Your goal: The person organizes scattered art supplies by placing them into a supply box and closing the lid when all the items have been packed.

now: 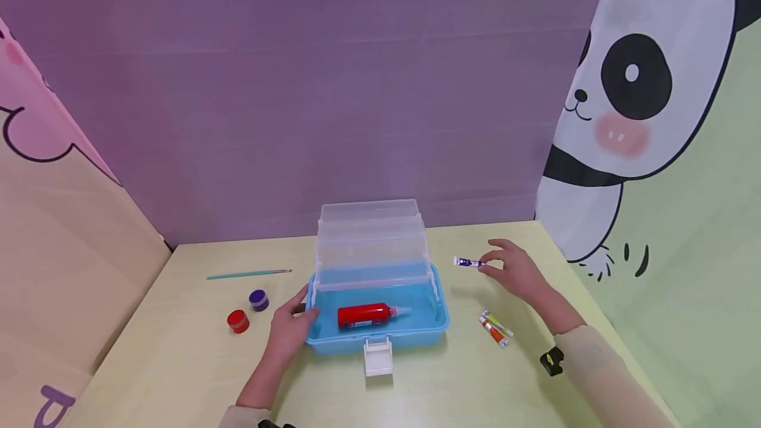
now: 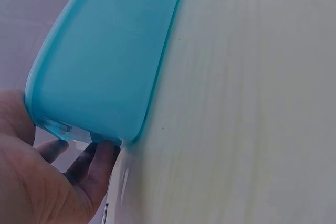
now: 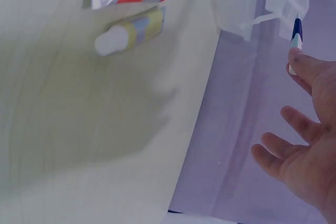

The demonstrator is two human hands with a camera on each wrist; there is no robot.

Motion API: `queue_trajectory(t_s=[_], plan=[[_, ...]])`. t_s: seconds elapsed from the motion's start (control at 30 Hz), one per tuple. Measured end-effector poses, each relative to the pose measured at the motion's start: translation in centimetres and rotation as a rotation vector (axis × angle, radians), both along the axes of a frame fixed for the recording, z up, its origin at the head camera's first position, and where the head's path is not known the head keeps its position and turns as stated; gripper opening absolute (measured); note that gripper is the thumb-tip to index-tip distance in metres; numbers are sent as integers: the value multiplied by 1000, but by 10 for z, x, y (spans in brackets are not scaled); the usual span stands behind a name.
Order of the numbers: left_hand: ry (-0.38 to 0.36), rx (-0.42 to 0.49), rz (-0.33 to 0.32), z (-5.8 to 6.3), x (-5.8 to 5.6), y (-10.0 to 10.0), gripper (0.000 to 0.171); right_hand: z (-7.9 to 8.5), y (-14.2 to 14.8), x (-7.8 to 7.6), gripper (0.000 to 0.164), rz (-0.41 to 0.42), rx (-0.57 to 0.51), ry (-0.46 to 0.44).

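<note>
A blue plastic box point(image 1: 407, 339) with its clear lid point(image 1: 370, 233) raised stands mid-table, a red bottle point(image 1: 362, 315) with a clear nozzle lying inside. My left hand point(image 1: 290, 330) grips the box's left end, thumb at the rim and fingers outside; in the left wrist view, the blue wall point(image 2: 105, 56) rises above that hand point(image 2: 47, 177). Right of the box, my right hand point(image 1: 512, 272) pinches a small dark-blue and white paint tube point(image 1: 466, 261) above the table. The right wrist view shows the tube point(image 3: 296, 38) between thumb and finger, the other fingers spread.
An orange paint tube point(image 1: 493, 333) and a yellow paint tube point(image 1: 498, 323) lie together right of the box. Left of it are a red-lidded pot point(image 1: 238, 321), a purple pot point(image 1: 258, 300) and a teal paintbrush point(image 1: 246, 275). The box's white latch point(image 1: 378, 357) hangs down in front.
</note>
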State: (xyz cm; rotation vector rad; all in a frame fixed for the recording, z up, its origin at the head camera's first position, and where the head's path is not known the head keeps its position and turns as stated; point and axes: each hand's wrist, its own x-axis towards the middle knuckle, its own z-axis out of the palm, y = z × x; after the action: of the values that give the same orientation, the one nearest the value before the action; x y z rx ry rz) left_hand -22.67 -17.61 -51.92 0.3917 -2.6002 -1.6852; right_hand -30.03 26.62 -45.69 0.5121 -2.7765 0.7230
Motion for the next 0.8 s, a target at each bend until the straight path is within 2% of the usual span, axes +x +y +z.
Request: queue_trajectory(t_s=[0.27,0.53,0.8], plan=[[8,-3,4,3,1,0,62,13,-25,2,14,38,2,25],[9,1,3,3,-1,-1,62,20,-51,-6,14,50,-42,42],[-3,14,16,1,0,0,61,24,-76,-11,13,79,-28,50]])
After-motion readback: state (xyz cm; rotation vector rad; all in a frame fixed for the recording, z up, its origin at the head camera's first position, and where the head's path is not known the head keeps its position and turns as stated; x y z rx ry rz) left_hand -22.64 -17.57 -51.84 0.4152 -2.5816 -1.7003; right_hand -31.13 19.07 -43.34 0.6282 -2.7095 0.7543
